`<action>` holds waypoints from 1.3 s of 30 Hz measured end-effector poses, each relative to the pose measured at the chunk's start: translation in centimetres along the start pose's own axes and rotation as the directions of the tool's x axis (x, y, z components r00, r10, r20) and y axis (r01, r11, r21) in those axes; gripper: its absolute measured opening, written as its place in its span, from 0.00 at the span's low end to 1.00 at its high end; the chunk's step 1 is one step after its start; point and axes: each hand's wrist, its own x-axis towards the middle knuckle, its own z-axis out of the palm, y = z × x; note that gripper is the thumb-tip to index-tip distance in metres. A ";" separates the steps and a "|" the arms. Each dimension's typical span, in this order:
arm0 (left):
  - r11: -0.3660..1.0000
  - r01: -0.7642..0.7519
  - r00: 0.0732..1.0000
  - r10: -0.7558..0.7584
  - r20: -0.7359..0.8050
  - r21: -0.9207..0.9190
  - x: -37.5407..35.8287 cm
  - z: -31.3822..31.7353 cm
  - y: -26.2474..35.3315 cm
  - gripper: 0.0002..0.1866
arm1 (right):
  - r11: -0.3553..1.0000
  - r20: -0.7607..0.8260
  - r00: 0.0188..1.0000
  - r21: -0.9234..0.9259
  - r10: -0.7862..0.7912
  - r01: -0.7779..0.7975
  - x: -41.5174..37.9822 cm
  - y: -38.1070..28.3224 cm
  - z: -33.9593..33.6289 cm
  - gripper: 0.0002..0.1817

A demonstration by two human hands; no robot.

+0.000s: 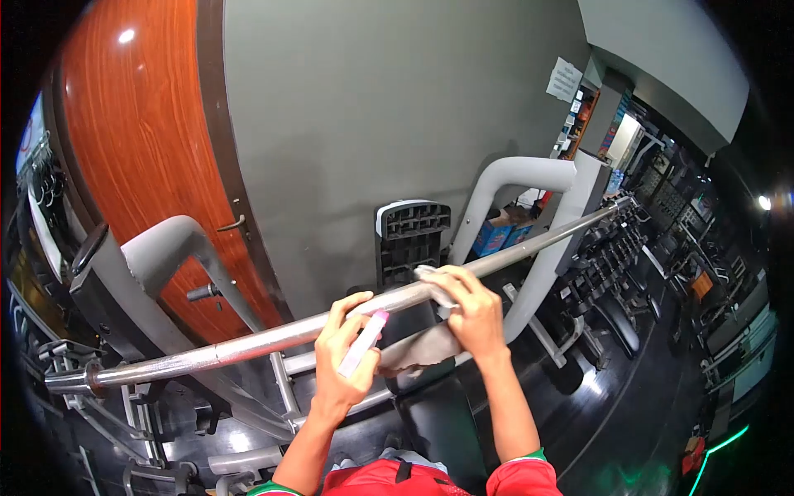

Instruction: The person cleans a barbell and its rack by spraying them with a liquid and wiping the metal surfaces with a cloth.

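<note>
A long metal barbell [273, 340] runs across the view, rising to the right, with a collar near its left end. My left hand [343, 351] is closed round a slim white container with a pink tip [361, 345]; its fingertips reach the bar's upper side. Farther right, my right hand [475, 318] presses a light grey cloth [430, 277] against the bar, with part of the cloth hidden under the fingers. Below the bar, between my hands, lies a worn, pinkish-grey surface [422, 349] that I cannot identify clearly.
Grey rack uprights stand on the left [124, 285] and right [529, 277]. Behind the bar is a black padded machine part [411, 240] against the grey wall. A wooden door [149, 149] is at left. Dumbbells [608, 256] line a rack at right.
</note>
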 end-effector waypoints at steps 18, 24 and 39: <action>0.999 -0.036 0.999 0.036 0.012 0.010 1.4 3.2 0.5 0.14 | 0.984 0.020 0.997 0.162 -0.075 0.070 -2.6 0.5 1.3 0.32; 0.997 -0.037 0.999 0.037 0.001 0.065 1.4 3.3 0.7 0.13 | 0.995 -0.252 0.965 0.087 0.076 -0.056 -2.6 5.8 -0.2 0.27; 0.995 -0.035 0.999 0.034 0.015 0.089 1.4 3.0 0.7 0.14 | -0.284 0.382 0.609 0.924 0.695 -0.255 -5.4 1.0 7.1 0.11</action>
